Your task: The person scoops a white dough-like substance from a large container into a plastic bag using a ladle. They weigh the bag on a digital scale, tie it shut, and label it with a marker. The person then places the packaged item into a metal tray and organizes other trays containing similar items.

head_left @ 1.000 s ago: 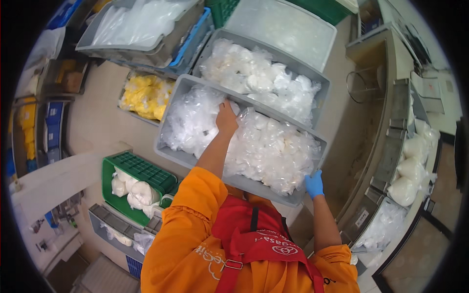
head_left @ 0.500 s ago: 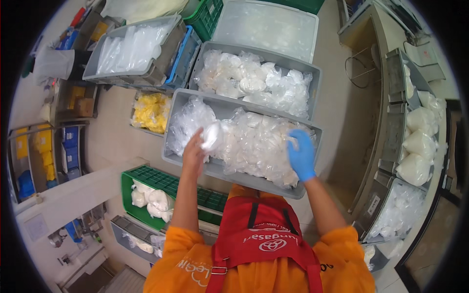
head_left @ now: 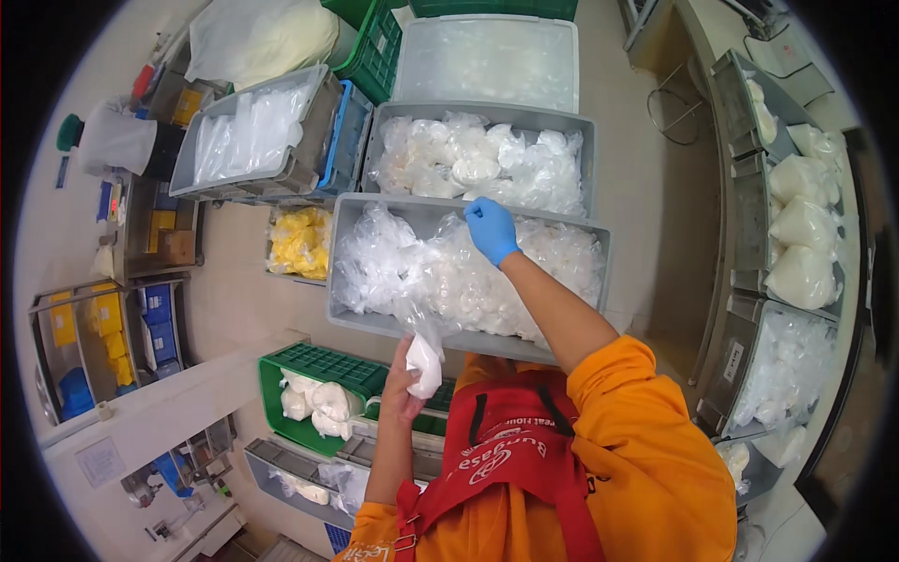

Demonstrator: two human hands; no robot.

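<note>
My bare left hand point(head_left: 403, 382) is closed around a small clear plastic bag of white contents point(head_left: 425, 365), just in front of the near grey crate point(head_left: 361, 321). The bag's loose clear end trails up over the crate's front rim. Inside that crate lies a heap of similar clear bags with white contents point(head_left: 524, 272). Above the crate's far side, my right hand point(head_left: 490, 229) wears a blue glove, its fingers curled closed. What it grips, if anything, is hidden.
Beyond stands another grey crate point(head_left: 582, 155) of white bags, then a translucent lid point(head_left: 487, 61). Yellow packets point(head_left: 300, 242) lie left. A green crate point(head_left: 281, 398) with white bags is front left. Grey bins point(head_left: 749, 220) of white bags line the right.
My left hand has drawn the white bag toward me, out past the crate's front rim. My right hand has moved left and away from me, and its fingers have curled closed.
</note>
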